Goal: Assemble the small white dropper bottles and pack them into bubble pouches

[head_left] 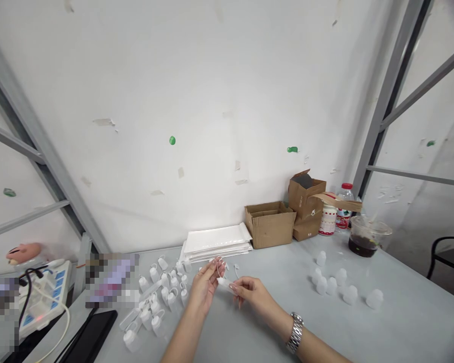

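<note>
Over the middle of the table, my right hand (255,295) pinches a small translucent squeeze bottle (224,284), which is tilted with its top toward the left. My left hand (206,285) is at the top end of this bottle. Its fingers are closed around a thin looped strap there; the cap itself is partly hidden by the fingertips. Left of my left hand stand and lie several similar bottles (159,325) with looped cap straps. To the right, several translucent bottles (350,295) stand without visible straps. A small loose cap piece (236,269) lies behind my hands.
White padded envelopes (217,239) lie stacked against the wall beside an open cardboard box (270,229) and a taller brown box (306,206). A cup of dark drink (365,242) stands far right. At left are a black phone (91,335) and a power strip (47,300) with cables.
</note>
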The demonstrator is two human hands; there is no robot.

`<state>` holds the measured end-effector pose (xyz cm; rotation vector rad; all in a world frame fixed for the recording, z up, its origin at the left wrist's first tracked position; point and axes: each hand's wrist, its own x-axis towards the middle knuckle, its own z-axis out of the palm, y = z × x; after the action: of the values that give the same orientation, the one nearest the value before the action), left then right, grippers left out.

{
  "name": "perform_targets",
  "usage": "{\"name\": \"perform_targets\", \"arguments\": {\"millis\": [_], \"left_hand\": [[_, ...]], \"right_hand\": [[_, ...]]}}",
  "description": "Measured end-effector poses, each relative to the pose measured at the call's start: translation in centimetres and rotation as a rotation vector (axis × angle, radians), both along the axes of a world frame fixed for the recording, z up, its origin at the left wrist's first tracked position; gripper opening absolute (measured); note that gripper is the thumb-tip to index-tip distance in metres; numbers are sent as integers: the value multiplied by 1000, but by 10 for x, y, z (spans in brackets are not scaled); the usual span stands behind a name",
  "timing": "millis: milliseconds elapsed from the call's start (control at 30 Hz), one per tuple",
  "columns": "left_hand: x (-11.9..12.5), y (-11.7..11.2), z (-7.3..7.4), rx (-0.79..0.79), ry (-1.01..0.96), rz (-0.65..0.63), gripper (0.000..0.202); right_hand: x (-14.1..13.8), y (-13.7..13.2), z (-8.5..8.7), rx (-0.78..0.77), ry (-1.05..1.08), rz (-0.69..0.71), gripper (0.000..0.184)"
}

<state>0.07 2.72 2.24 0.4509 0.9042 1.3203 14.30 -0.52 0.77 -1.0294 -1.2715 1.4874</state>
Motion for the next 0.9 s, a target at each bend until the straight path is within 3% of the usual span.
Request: {"name": "perform_targets", "arguments": {"millis": [300, 567, 900], "left_hand": [[-1, 1, -3, -1, -28, -68, 7], [-2, 1, -2, 21, 0, -90, 6], [-5, 0, -2, 67, 107, -133, 21]], "right_hand": [[5, 5, -3, 96, 27, -79, 45], [7, 5, 0, 82, 17, -91, 45], [7, 6, 0, 52, -42, -87, 47]]}}
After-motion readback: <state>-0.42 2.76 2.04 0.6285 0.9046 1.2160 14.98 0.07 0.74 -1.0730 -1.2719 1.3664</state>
